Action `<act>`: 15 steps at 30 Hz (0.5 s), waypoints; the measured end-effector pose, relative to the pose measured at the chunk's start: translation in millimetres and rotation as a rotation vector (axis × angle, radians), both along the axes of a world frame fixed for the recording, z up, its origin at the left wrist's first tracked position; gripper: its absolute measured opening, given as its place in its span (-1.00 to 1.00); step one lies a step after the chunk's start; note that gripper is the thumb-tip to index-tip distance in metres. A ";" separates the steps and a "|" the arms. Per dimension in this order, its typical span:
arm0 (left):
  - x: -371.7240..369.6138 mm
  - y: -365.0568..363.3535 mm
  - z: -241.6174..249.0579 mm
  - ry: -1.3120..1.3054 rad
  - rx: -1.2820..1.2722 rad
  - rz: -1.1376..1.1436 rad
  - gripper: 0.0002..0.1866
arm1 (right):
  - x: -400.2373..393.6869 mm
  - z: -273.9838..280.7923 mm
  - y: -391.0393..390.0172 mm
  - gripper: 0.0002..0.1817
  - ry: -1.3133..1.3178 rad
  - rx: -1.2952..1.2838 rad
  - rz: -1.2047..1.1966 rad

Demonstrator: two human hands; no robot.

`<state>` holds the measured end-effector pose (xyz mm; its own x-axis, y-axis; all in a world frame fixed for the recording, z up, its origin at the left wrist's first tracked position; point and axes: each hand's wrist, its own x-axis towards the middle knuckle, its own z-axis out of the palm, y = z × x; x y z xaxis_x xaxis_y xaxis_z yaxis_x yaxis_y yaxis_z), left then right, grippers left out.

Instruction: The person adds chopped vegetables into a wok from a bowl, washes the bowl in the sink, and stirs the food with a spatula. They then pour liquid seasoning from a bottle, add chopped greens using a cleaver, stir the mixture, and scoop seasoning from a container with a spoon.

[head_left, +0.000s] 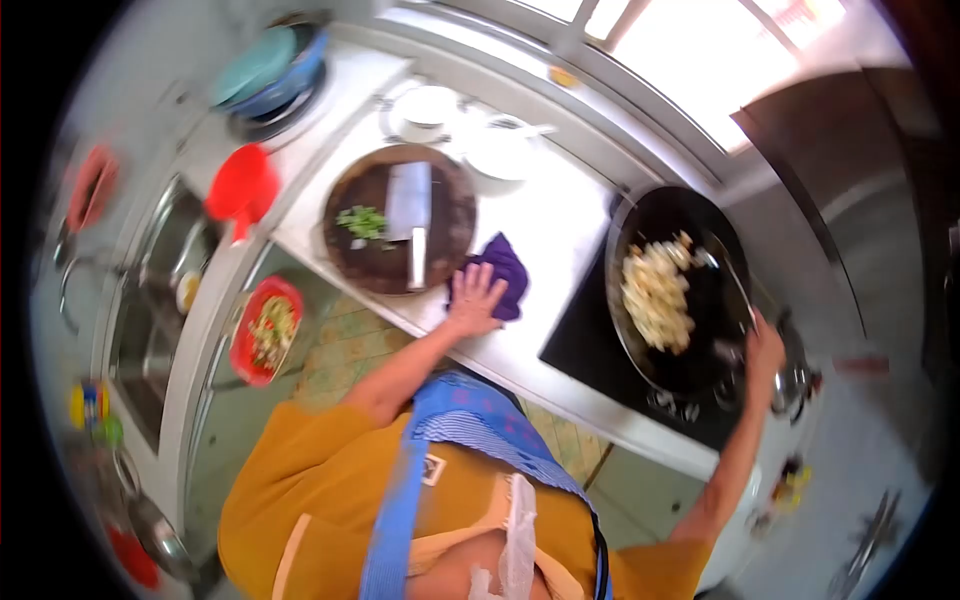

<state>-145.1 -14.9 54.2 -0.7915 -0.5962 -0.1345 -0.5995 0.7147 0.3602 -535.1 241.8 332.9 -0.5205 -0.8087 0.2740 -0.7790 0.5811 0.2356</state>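
Note:
My left hand (476,303) lies with its fingers spread on a crumpled purple cloth (511,277) on the white counter. Beside it is a round wooden chopping board (345,255), which carries a cleaver (408,203) and chopped green pieces (362,222). Over at the right, my right hand (765,352) is closed around the handle of a spatula (738,280). The spatula's blade is in a black wok (705,345), by a heap of pale chopped food (656,297). My palm hides the handle's end.
The wok sits on a black cooktop (585,345). Behind the board are white dishes (500,150). To the left are a red ladle (243,187), a metal sink (150,310), and a red basket (240,352) of chopped food. A blue pot (275,90) stands in the far corner.

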 end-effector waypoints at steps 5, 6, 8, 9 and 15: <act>-2.7 -0.7 1.0 -0.073 -0.014 -0.013 -0.07 | 64.9 22.1 -12.3 -0.70 -0.137 0.077 0.074; -2.8 -0.7 0.7 -0.077 -0.024 -0.024 -0.07 | 64.3 33.4 -1.2 -0.69 -0.231 0.098 -0.003; -2.1 0.2 5.3 -0.094 -0.026 -0.033 -0.08 | 62.6 59.7 17.8 -0.69 -0.331 0.132 -0.117; -2.0 0.3 8.7 -0.105 -0.017 -0.036 -0.08 | 66.7 86.0 19.8 -0.69 -0.513 0.157 -0.282; -3.5 -0.4 12.9 -0.158 0.040 -0.053 -0.08 | 42.8 159.4 62.7 -0.77 -1.009 0.303 -0.808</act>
